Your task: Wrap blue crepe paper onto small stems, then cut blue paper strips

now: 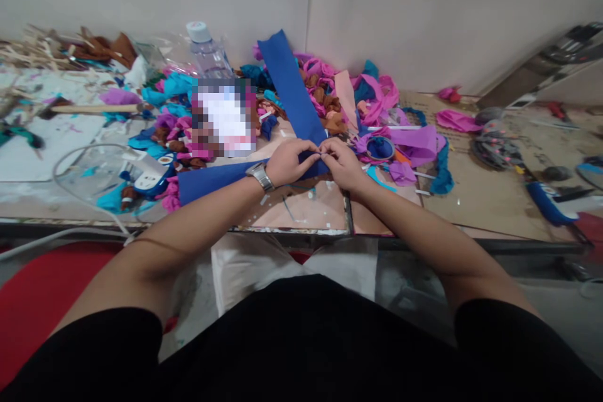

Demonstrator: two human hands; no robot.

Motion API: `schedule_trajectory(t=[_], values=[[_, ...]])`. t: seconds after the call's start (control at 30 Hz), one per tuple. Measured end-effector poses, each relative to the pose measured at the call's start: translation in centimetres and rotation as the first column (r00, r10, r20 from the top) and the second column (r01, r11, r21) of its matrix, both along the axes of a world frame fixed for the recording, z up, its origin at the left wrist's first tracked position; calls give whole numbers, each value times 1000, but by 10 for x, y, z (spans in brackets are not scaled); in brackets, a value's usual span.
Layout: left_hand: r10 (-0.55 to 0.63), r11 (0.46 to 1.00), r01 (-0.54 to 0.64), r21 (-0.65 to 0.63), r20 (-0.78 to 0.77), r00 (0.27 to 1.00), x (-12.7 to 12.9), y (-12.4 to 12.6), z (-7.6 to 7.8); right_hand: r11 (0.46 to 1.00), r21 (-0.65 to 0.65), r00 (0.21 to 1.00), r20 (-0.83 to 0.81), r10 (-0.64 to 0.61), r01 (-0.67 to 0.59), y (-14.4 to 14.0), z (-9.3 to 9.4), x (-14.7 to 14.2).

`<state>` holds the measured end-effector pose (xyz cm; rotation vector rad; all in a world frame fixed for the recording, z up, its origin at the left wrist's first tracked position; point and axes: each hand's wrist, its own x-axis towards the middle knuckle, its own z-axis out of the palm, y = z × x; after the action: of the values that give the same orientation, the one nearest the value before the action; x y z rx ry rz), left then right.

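My left hand (293,162), with a metal watch on the wrist, and my right hand (340,163) meet over the front part of the workbench. Thumbs and fingertips of both are pinched together on a dark blue strip (292,85) of paper or cloth. One length runs up and away toward the wall; another blue length (214,182) extends left under my left forearm. Whether these are one strip or two I cannot tell. What lies right between the fingertips is hidden. Purple and teal crumpled pieces (414,144) lie just right of my right hand.
Left of my hands are a capped clear bottle (207,53), a blurred-out white item (226,116), a blue-and-white device (153,177) with a cord, and a wooden-handled tool (98,108). A dark round pincushion-like object (497,141) and another blue-and-white tool (553,201) lie right.
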<state>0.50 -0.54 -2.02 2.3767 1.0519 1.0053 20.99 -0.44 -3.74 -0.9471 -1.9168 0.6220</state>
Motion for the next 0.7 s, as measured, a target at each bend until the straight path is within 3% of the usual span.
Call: schedule_trajectory(t=[0.27, 0.7], values=[[37, 999, -37, 11, -38, 999, -1, 2, -1, 994, -96, 998, -37, -59, 55, 3, -7, 1], [35, 999, -35, 24, -25, 999, -2, 4, -4, 999, 6, 998, 28, -49, 49, 4, -3, 3]])
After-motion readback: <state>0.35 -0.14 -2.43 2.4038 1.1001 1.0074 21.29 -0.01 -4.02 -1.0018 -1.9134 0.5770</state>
